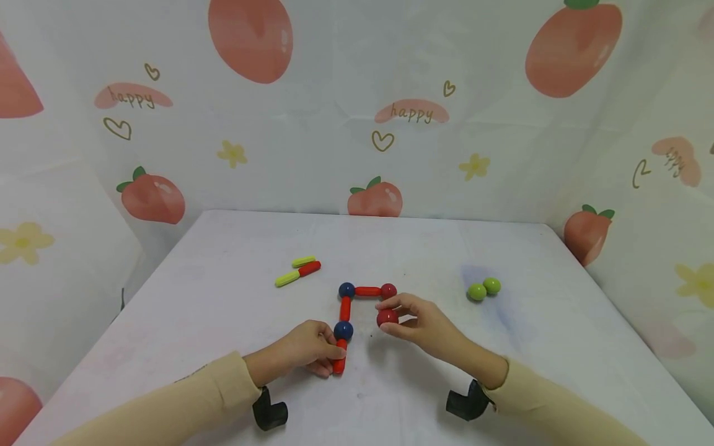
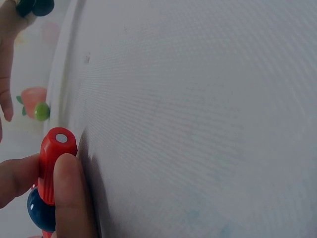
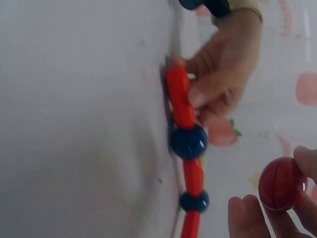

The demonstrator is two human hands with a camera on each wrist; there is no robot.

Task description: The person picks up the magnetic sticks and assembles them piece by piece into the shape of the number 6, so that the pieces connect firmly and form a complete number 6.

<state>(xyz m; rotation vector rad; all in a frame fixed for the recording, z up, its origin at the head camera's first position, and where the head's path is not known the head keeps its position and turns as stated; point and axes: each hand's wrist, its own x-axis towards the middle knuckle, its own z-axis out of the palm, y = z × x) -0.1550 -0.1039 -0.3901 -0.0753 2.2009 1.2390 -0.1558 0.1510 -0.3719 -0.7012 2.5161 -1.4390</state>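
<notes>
My left hand pinches a red magnetic rod at the near end of a joined chain. That rod's free end, with a small silvery disc, faces the left wrist camera. Beyond it follow a blue ball, a second red rod, another blue ball, a red rod running rightward, and a red ball at the far corner. My right hand holds a separate red ball between thumb and fingers, right of the chain and just nearer than the corner ball.
Behind the chain to the left lie a short yellow-green rod and a yellow-green rod end to end with a red rod. Two green balls sit at the right of the white table. A fruit-print cloth hangs behind.
</notes>
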